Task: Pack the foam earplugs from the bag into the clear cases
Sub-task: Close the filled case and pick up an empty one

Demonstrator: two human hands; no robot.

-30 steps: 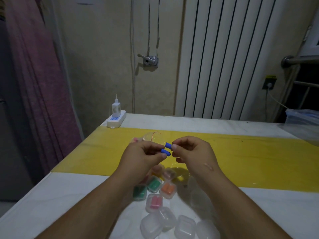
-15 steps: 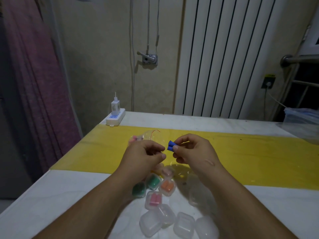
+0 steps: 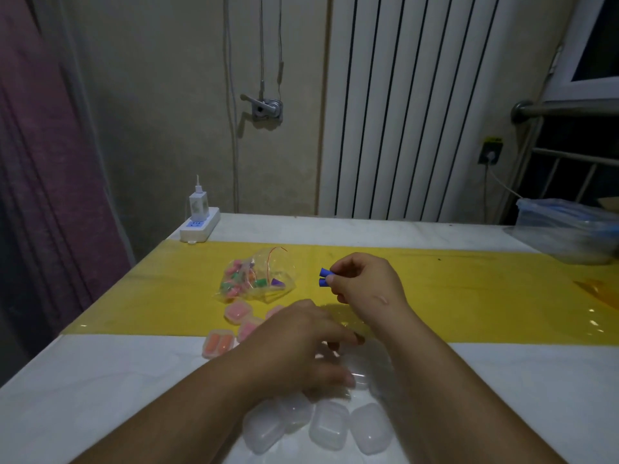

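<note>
Leaving the two blue earplugs [image 3: 324, 277] pinched in the right hand [image 3: 365, 284] above the yellow strip [image 3: 469, 296], the left hand [image 3: 301, 349] has dropped down to the clear cases [image 3: 330, 426] on the worktop [image 3: 100, 396]. Its grip is blurred over a see-through case, so I cannot tell whether it holds one. The bag [image 3: 258, 279] lies just beyond, with filled cases [image 3: 217, 344] partly hidden behind the left hand.

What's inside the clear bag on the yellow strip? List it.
The clear bag holds loose foam earplugs: pink, green and orange, plus a purple earplug at its right end. Any under that pile are covered, so no count is possible.
</note>
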